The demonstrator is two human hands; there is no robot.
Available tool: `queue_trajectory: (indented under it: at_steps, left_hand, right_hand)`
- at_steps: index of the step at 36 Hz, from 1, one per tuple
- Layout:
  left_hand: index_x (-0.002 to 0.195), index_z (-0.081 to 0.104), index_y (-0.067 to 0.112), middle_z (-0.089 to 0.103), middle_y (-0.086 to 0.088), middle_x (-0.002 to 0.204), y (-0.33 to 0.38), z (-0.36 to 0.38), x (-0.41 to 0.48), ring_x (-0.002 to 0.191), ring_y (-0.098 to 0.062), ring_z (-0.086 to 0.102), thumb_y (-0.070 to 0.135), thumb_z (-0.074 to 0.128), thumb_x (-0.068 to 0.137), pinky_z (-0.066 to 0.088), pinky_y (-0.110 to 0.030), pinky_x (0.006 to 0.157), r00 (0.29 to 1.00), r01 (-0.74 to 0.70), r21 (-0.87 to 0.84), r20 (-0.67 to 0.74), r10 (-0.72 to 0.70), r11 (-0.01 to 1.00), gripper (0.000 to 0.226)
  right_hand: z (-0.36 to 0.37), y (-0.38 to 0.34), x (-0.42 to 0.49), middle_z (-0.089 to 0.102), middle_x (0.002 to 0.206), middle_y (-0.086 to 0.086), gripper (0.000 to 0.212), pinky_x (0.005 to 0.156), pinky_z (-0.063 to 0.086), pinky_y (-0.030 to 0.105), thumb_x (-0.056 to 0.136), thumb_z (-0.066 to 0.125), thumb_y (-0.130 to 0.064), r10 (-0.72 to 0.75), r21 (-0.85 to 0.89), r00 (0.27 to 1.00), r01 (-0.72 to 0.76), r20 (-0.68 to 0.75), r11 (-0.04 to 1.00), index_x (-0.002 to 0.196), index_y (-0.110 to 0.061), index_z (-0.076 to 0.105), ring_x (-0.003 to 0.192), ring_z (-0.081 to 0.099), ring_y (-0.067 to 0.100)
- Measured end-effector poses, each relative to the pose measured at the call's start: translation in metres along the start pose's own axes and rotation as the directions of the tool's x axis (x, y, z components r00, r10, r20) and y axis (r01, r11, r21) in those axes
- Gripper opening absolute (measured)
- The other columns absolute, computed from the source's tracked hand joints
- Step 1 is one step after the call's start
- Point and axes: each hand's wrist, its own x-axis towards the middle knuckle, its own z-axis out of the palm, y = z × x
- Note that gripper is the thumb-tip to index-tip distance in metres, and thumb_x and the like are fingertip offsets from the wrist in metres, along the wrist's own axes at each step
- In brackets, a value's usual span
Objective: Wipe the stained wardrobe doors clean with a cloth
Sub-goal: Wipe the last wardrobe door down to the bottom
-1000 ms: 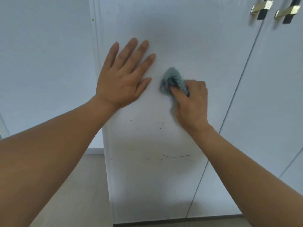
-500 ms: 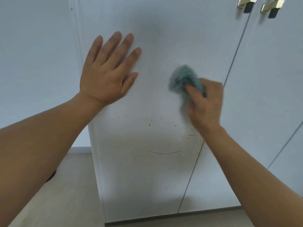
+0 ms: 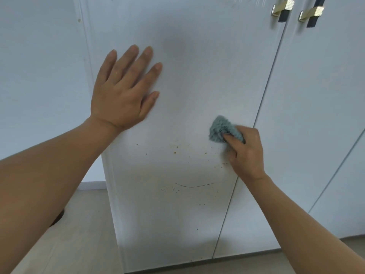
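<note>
**Cloth held against the speckled wardrobe door**

The left hand (image 3: pixel 126 89) lies flat, fingers spread, on the white wardrobe door (image 3: pixel 193 46). The right hand (image 3: pixel 247 155) grips a bunched grey-blue fluffy cloth (image 3: pixel 222 128) against the same door near its right edge, just above scattered brown specks (image 3: pixel 175 150) and a thin dark curved mark (image 3: pixel 194 185).

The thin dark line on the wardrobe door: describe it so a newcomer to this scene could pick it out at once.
Start at the white wardrobe door that the flat left hand presses. Go down past the blue-grey cloth in the right hand and the upper brown specks. There lies the one long, shallow, dark curve; everything around it is tiny brown dots.
</note>
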Motion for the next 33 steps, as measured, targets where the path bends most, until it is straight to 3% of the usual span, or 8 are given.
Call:
queue_trajectory:
  at_steps: [3,8,10,14,21,26,30,33]
  left_hand:
    - [0.154,0.051,0.019,0.045,-0.009,0.162,0.002,-0.001,-0.001,0.149,-0.034,0.044,0.041,0.058,0.104,0.036,-0.057,0.120,1.000,0.004,0.003,-0.002,-0.004,1.000,0.056]
    - [0.155,0.051,0.019,0.045,-0.009,0.162,0.001,0.000,0.000,0.149,-0.033,0.043,0.041,0.058,0.103,0.037,-0.057,0.119,1.000,-0.001,0.005,-0.005,0.001,1.000,0.056]
    - [0.155,0.051,0.020,0.045,-0.009,0.162,0.001,0.000,0.000,0.149,-0.033,0.043,0.041,0.058,0.103,0.037,-0.057,0.119,1.000,0.002,0.001,-0.006,-0.002,1.000,0.056]
    - [0.154,0.052,0.021,0.045,-0.008,0.162,-0.001,-0.002,0.001,0.150,-0.032,0.043,0.039,0.057,0.104,0.036,-0.056,0.119,1.000,0.002,-0.030,0.012,-0.002,1.000,0.054]
    - [0.155,0.050,0.013,0.044,-0.014,0.162,-0.023,-0.010,-0.019,0.151,-0.035,0.040,0.024,0.058,0.105,0.033,-0.055,0.122,0.995,-0.073,-0.123,0.056,0.081,0.990,0.052]
    - [0.156,0.047,0.012,0.043,-0.016,0.162,-0.020,-0.008,-0.020,0.151,-0.036,0.040,0.025,0.056,0.104,0.035,-0.057,0.120,0.993,-0.101,-0.075,0.049,0.105,0.992,0.055]
    - [0.156,0.047,0.011,0.044,-0.016,0.161,-0.017,-0.009,-0.022,0.150,-0.036,0.041,0.026,0.050,0.105,0.036,-0.057,0.120,0.995,-0.091,-0.063,0.043,0.094,0.994,0.053]
    - [0.156,0.047,0.011,0.044,-0.017,0.161,-0.016,-0.010,-0.021,0.150,-0.036,0.041,0.025,0.049,0.106,0.034,-0.056,0.121,0.994,-0.092,-0.064,0.049,0.095,0.994,0.052]
  right_hand:
    - [-0.003,0.000,-0.005,0.059,0.101,0.019,0.032,0.076,0.038,0.029,0.092,0.050,-0.002,0.292,0.020,0.948,-0.292,-0.123,0.956,0.115,-0.001,0.072,0.092,0.045,0.029]
    - [-0.004,-0.006,-0.023,0.060,0.101,0.016,0.025,0.075,0.046,0.032,0.094,0.055,-0.007,0.059,0.015,0.994,-0.061,0.094,0.998,0.111,0.001,0.072,0.092,0.045,0.027]
    - [-0.005,-0.002,-0.024,0.059,0.106,0.018,0.032,0.079,0.045,0.035,0.093,0.051,-0.007,0.229,0.054,0.973,-0.230,0.014,0.972,0.118,-0.003,0.069,0.096,0.050,0.032]
    - [-0.005,0.004,-0.014,0.053,0.110,0.018,0.038,0.085,0.051,0.043,0.093,0.055,-0.005,0.611,0.186,0.774,-0.584,-0.167,0.790,0.130,-0.007,0.063,0.101,0.055,0.036]
    - [0.018,-0.016,-0.031,0.054,0.104,0.019,0.040,0.077,0.048,0.040,0.089,0.056,0.007,0.615,0.157,0.769,-0.595,-0.173,0.788,0.126,-0.003,0.064,0.094,0.051,0.033]
    - [0.028,-0.030,-0.055,0.058,0.102,0.022,0.038,0.074,0.048,0.039,0.089,0.046,0.005,0.298,0.071,0.946,-0.291,-0.126,0.954,0.120,-0.006,0.065,0.091,0.050,0.034]
    - [0.034,-0.030,-0.048,0.053,0.100,0.021,0.043,0.078,0.042,0.036,0.089,0.048,0.007,0.630,0.160,0.749,-0.610,-0.205,0.776,0.129,-0.001,0.063,0.092,0.046,0.032]
    - [0.035,-0.043,-0.051,0.055,0.099,0.021,0.039,0.076,0.040,0.033,0.089,0.047,0.007,0.360,0.069,0.921,-0.354,-0.149,0.933,0.122,0.000,0.067,0.090,0.043,0.028]
